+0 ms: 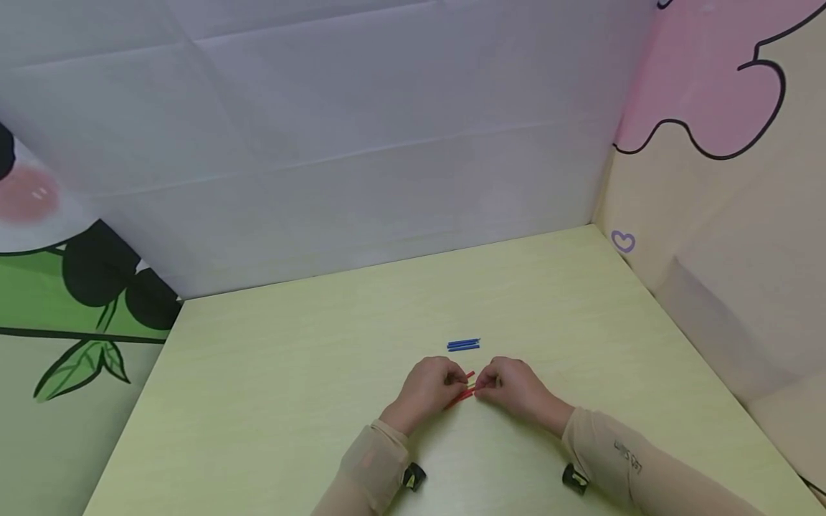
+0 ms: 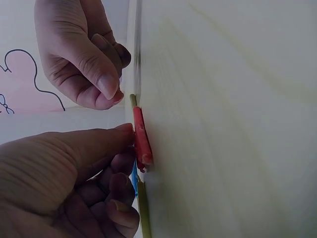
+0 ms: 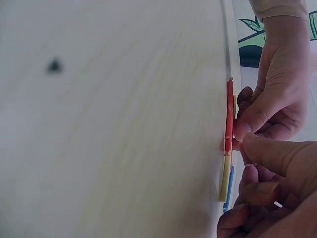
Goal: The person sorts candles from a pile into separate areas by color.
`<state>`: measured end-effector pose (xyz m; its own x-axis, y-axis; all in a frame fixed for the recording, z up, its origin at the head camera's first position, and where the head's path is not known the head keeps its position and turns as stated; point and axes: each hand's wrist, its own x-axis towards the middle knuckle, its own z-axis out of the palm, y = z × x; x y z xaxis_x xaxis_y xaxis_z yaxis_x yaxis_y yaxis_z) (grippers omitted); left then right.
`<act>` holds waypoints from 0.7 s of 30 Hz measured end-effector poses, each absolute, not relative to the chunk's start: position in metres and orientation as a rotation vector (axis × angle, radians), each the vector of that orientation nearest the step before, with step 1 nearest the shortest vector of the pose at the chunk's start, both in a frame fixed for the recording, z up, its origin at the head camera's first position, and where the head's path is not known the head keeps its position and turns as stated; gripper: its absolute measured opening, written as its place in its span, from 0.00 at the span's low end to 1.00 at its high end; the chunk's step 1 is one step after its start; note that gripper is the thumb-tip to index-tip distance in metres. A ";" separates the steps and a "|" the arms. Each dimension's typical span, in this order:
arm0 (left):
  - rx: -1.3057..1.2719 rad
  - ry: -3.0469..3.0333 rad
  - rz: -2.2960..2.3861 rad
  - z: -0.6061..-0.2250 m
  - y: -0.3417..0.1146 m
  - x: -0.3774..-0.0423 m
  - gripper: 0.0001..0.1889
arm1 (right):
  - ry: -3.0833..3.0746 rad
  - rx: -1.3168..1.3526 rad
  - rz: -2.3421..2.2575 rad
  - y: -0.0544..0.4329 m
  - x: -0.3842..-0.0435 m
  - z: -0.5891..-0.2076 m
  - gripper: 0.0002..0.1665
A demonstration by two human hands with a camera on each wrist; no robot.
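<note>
In the head view, several thin red sticks (image 1: 459, 398) lie on the table between my two hands, with a bit of yellow-green stick among them. My left hand (image 1: 434, 383) pinches a red stick (image 2: 142, 139) with its thumb close to the tabletop. Just across from it, my right hand (image 1: 514, 388) has thumb and index finger pressed together, a small bit of red showing at the tips. A yellow-green stick (image 3: 225, 179) lies in line with the red one in the right wrist view. Fingers hide parts of the sticks.
Beyond my hands, several blue sticks (image 1: 463, 345) lie side by side. The pale wooden table (image 1: 290, 373) meets a white sheet (image 1: 361, 158) at the back and a cartoon-printed wall (image 1: 729, 287) on the right. Small black devices (image 1: 414, 476) sit at both wrists.
</note>
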<state>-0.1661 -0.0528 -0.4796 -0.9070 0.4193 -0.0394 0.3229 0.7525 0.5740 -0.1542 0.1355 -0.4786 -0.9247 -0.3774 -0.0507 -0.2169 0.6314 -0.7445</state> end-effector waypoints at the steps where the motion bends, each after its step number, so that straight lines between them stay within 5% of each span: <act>1: 0.598 2.784 0.867 -0.480 -0.053 -0.166 0.04 | 2.651 -0.487 -1.169 0.136 -0.154 -0.479 0.06; 21: 0.580 2.780 0.818 -0.481 -0.051 -0.170 0.07 | 2.677 -0.531 -1.173 0.143 -0.153 -0.482 0.06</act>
